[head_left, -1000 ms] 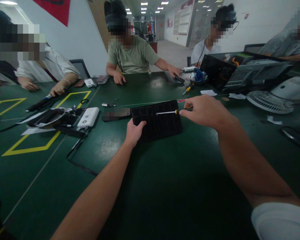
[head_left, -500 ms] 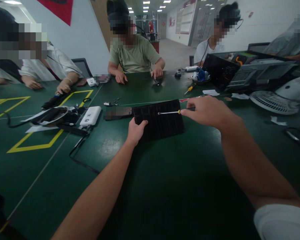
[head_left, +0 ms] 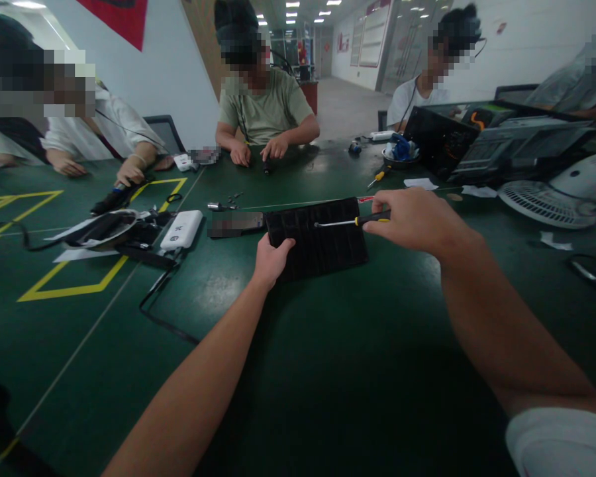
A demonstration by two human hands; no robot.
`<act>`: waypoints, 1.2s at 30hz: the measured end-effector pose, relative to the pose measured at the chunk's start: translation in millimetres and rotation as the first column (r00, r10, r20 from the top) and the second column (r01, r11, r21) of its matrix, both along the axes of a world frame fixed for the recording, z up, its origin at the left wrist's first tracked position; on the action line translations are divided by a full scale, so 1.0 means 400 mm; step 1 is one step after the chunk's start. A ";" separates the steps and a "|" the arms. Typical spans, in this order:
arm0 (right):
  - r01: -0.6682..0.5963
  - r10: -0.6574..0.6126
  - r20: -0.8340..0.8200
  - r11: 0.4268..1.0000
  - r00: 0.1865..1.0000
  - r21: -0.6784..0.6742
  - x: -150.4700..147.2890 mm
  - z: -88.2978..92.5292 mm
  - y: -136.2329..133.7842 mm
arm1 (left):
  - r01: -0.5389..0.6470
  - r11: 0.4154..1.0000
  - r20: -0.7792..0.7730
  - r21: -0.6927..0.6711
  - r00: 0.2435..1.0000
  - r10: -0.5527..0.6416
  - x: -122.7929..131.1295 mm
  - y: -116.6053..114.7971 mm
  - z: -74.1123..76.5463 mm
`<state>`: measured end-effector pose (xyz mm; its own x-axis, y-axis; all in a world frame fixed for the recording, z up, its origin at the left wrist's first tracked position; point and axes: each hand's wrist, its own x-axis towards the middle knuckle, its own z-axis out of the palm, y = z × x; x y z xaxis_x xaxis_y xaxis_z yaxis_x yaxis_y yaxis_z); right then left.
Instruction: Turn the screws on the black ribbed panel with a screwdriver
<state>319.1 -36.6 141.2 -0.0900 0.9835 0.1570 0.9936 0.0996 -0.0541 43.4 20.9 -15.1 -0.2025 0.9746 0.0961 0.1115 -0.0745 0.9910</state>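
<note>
Head view: left hand grips the near-left corner of a black ribbed panel lying flat on the green table. Right hand pinches a yellow-and-black screwdriver, its shaft lying across the panel's top. A white box sits well left.

Slim screwdriver tip meets the flat black ribbed panel.

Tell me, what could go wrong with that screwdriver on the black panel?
The screwdriver might slip across the black panel toward the left hand gripping its near corner. With only that corner held, the panel could swivel on the table as the right hand pushes.
</note>
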 end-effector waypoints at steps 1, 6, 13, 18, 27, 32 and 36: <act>0.000 0.000 0.001 1.000 1.000 0.001 0.000 0.000 0.000 | -0.007 1.000 -0.004 0.000 1.000 0.007 0.001 -0.001 0.002; -0.010 0.010 0.005 1.000 1.000 0.011 0.002 -0.003 0.001 | -0.014 1.000 -0.002 -0.005 1.000 0.014 0.005 -0.005 0.009; 0.000 0.000 0.011 1.000 1.000 -0.008 -0.008 0.005 -0.003 | -0.001 1.000 0.023 -0.006 1.000 0.001 0.004 -0.004 0.009; -0.010 0.011 0.043 1.000 0.999 -0.013 -0.007 0.000 -0.001 | -0.002 1.000 0.012 -0.010 1.000 0.003 0.003 -0.004 0.006; 0.007 -0.001 0.064 0.996 0.998 -0.090 -0.006 -0.011 0.009 | 0.017 1.000 0.031 -0.004 0.999 -0.017 -0.001 0.000 -0.002; -0.020 0.023 0.043 0.998 0.999 -0.066 0.003 -0.018 0.016 | -0.005 1.000 0.012 0.004 1.000 0.005 0.003 0.000 0.001; -0.045 0.046 0.034 0.999 0.998 -0.021 0.012 -0.024 0.020 | -0.009 1.000 0.013 0.005 1.000 0.008 0.005 -0.001 0.004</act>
